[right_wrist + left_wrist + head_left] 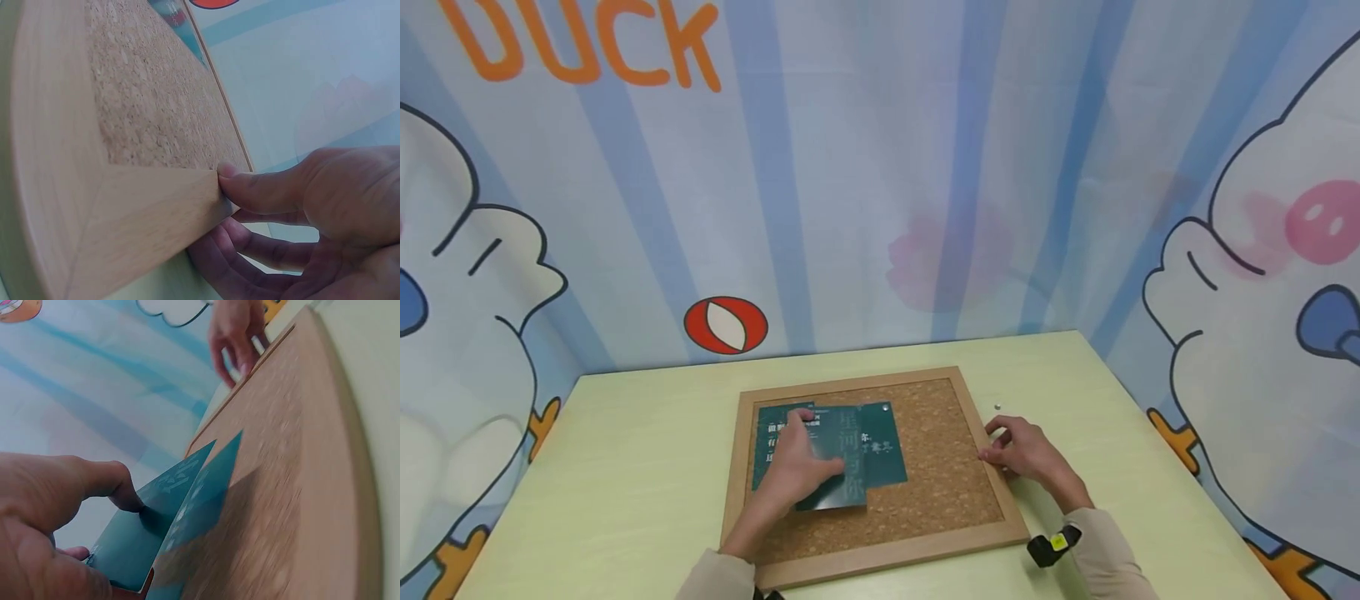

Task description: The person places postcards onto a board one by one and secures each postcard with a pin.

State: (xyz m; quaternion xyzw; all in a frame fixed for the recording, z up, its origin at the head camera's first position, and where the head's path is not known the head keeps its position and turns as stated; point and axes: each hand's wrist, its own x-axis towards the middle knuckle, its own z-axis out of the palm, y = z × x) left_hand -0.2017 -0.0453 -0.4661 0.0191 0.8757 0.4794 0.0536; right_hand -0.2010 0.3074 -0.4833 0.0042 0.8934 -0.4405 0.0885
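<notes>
A wood-framed corkboard point(951, 475) lies on the table. Over its left half, my left hand point(797, 462) holds a dark teal card point(850, 487) between thumb and fingers. In the left wrist view this card point(134, 544) stands at an angle above the cork. Beneath it, more teal printed cards lie on the board: one at the left point(762, 471) and one toward the middle point(886, 462), partly hidden. My right hand point(1033, 454) grips the right side of the frame, its thumb on top and fingers curled around the outer edge, as the right wrist view shows point(281, 219).
A tiny shiny round piece point(997, 407) lies on the pale yellow table point(647, 467) beyond the right hand. Another shiny dot point(885, 407) sits at the middle card's upper corner. Behind the table hangs a blue-striped cartoon curtain point(865, 167).
</notes>
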